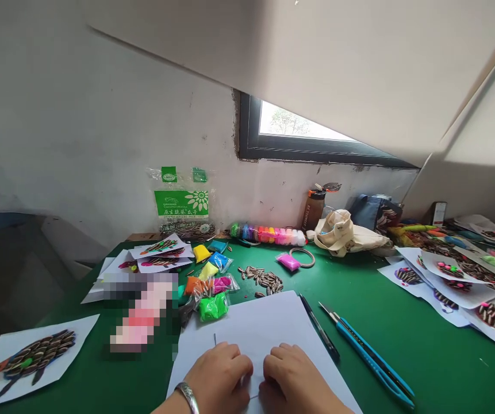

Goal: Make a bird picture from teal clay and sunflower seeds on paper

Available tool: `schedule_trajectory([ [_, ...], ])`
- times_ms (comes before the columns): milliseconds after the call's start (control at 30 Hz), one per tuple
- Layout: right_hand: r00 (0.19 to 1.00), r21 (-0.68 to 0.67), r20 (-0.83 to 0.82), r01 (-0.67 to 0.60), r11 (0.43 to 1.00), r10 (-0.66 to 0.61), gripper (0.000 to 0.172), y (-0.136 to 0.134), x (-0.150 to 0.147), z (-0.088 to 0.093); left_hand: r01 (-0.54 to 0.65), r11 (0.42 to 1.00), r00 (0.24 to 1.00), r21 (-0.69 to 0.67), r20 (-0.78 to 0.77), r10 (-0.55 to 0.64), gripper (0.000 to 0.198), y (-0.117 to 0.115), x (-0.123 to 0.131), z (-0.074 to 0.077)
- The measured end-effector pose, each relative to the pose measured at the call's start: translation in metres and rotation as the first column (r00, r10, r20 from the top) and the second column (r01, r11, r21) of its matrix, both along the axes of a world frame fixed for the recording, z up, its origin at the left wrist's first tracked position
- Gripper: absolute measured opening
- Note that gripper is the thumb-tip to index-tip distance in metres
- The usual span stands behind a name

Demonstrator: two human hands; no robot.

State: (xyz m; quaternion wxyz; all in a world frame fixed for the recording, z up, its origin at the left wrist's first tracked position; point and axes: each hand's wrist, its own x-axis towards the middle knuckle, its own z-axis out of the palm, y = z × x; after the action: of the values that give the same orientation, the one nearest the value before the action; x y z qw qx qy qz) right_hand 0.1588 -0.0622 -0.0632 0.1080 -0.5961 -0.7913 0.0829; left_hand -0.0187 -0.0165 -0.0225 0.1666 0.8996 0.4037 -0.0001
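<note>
My left hand (223, 371), with a silver bangle (187, 397) at the wrist, rests curled on a sheet of white paper (268, 322). Close beside it my right hand (292, 374) is curled the same way, knuckles up. The fingertips of both are tucked under, so whatever they pinch is hidden. A thin dark line shows on the paper by the left knuckles, and another short one between the hands. Right of the paper lie a black pen (319, 328) and blue-handled tweezers (370, 359). Just beyond the paper are a small heap of sunflower seeds (268, 280) and a green clay packet (213, 307).
More coloured clay packets (202, 252) lie left of the seeds. Seed-decorated pictures (40, 356) lie at both sides. Along the wall stand a seed bag (182, 204), a brown bottle (314, 210) and a cloth bag (337, 233). A tape ring (313, 258) lies near a pink packet (288, 262).
</note>
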Motion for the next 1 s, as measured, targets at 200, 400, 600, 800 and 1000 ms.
schedule_trajectory([
  [200,0.987,0.106,-0.021,0.159,0.981,-0.158,0.012,-0.009,0.008,0.003,0.004,0.997,1.0,-0.074,-0.014,-0.005,0.027,0.002,-0.008,0.014],
  [400,0.963,0.206,-0.013,0.265,0.942,-0.269,0.017,-0.02,0.022,0.003,-0.002,0.997,1.0,-0.077,-0.001,0.002,0.027,0.001,-0.009,0.015],
  [600,0.989,0.36,0.034,0.124,0.925,-0.146,0.013,-0.011,-0.009,0.001,0.02,0.999,1.0,-0.038,-0.008,-0.02,0.023,0.001,-0.008,0.016],
  [800,0.998,0.355,0.019,0.051,0.934,-0.062,0.008,-0.006,-0.032,-0.014,0.035,0.997,0.999,-0.064,-0.026,-0.036,0.022,0.004,-0.007,0.015],
  [1000,0.979,0.349,-0.057,0.204,0.915,-0.196,0.012,-0.019,0.003,-0.008,0.022,0.997,1.0,-0.079,0.001,-0.022,0.031,0.004,-0.008,0.013],
])
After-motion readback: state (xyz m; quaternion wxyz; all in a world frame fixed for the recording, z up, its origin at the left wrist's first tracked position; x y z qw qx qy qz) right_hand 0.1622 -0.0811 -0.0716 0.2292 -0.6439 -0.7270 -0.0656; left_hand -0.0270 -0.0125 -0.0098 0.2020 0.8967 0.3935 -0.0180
